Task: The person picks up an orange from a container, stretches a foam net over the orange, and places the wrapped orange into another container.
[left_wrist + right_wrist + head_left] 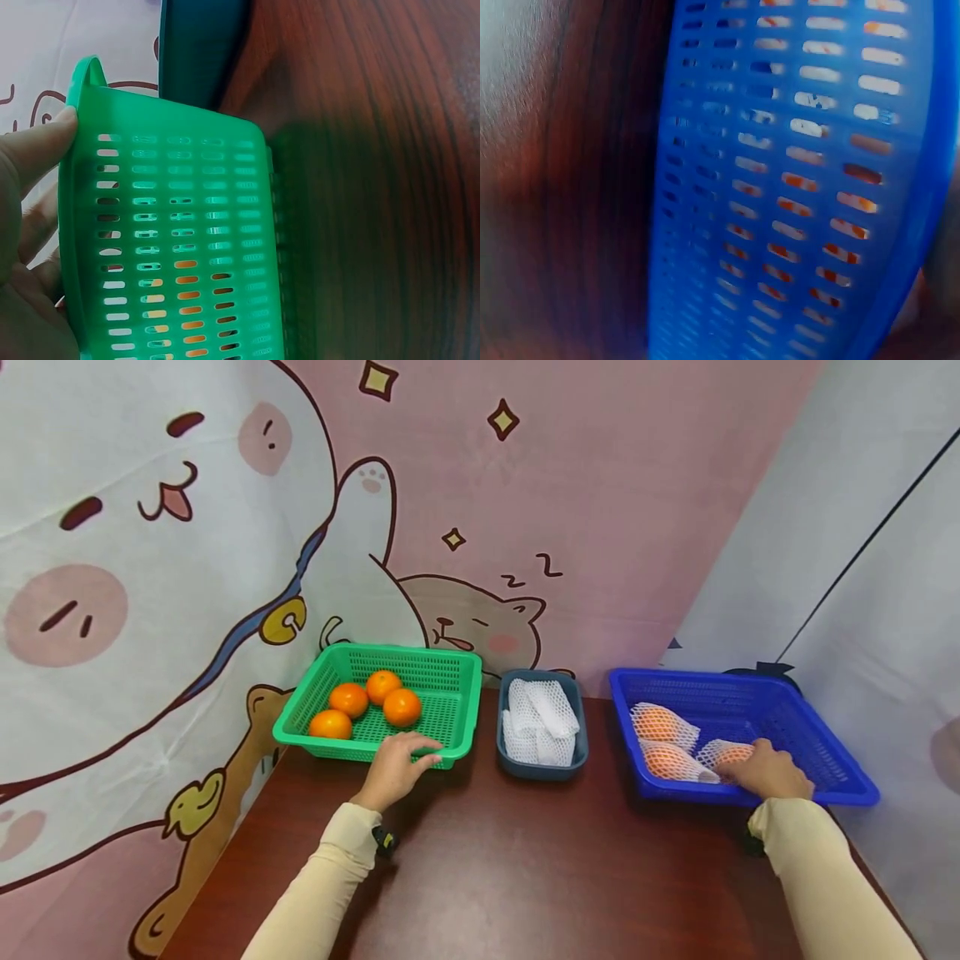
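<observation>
My left hand (396,766) is at the front rim of the green basket (459,752), its fingers loosely spread and holding nothing. In the left wrist view, the thumb (46,146) lies against that rim. Several bare oranges (402,707) sit inside, toward the left. My right hand (772,771) reaches over the front edge of the blue basket (840,752) and grips an orange in a white foam net (723,752). To its left lie two more netted oranges (658,724). The blue wall (787,172) hides most of the right fingers in the right wrist view.
Between the baskets stands a small dark blue-grey bin (542,772) with several white foam nets (542,718) in it. All three containers rest on a brown wooden table (555,860), close to a cartoon-printed cloth (600,527) behind.
</observation>
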Available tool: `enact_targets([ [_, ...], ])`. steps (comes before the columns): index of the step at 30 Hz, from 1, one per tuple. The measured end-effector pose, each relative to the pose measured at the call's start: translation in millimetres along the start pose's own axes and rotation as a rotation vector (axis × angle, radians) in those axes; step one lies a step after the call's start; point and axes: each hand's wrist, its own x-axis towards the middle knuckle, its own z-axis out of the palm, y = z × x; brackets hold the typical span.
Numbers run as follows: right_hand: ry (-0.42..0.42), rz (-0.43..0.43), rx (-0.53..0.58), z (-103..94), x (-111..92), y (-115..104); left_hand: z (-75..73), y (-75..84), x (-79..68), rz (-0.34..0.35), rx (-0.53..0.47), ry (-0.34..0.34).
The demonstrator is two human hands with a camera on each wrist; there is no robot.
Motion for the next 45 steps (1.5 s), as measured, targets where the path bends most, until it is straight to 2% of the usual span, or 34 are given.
enact_targets([
  [4,-0.109,-0.058,-0.085,-9.5,7.2,-2.0,-1.9,3.1,0.5,0.005,0.001,0.005],
  [7,-0.186,-0.106,-0.096,-13.3,10.0,-5.5,-3.6,5.5,0.6,0.012,0.005,0.013],
  [10,-0.242,-0.115,-0.086,-13.5,10.1,-8.3,-4.0,6.3,0.6,0.021,0.010,0.017],
  [14,-0.265,-0.116,-0.076,-12.3,12.4,-7.5,-3.5,6.5,0.8,0.019,0.014,0.016],
  [19,-0.242,-0.117,-0.026,-12.8,15.7,-3.2,-2.0,5.1,0.4,0.021,0.002,0.036],
  [22,-0.161,-0.096,0.004,-14.4,12.0,-7.4,-2.0,4.1,-0.2,0.026,0.005,0.046],
  [24,-0.049,-0.117,0.004,-13.7,5.3,-16.4,-2.3,3.4,-0.9,0.029,0.009,0.049],
  [26,0.107,-0.172,0.023,-9.0,-5.5,-30.7,-2.7,2.7,-1.8,0.025,0.010,0.048],
  [29,0.353,-0.362,0.117,6.4,-25.2,-55.7,-3.0,1.6,-2.8,0.022,0.013,0.050],
  [31,0.457,-0.520,0.185,22.1,-38.1,-69.6,-2.7,1.0,-2.8,0.024,0.015,0.053],
  [33,0.494,-0.653,0.222,38.7,-49.4,-79.8,-2.5,0.5,-2.6,0.026,0.018,0.055],
  [36,0.492,-0.741,0.204,61.7,-61.6,-87.6,-1.9,0.0,-2.1,0.028,0.023,0.057],
  [40,0.498,-0.751,0.148,80.5,-67.7,-90.4,-1.0,-0.7,-1.8,0.023,0.021,0.054],
  [45,0.556,-0.760,0.112,90.9,-66.9,-87.4,1.1,-0.7,-1.1,0.020,0.016,0.042],
])
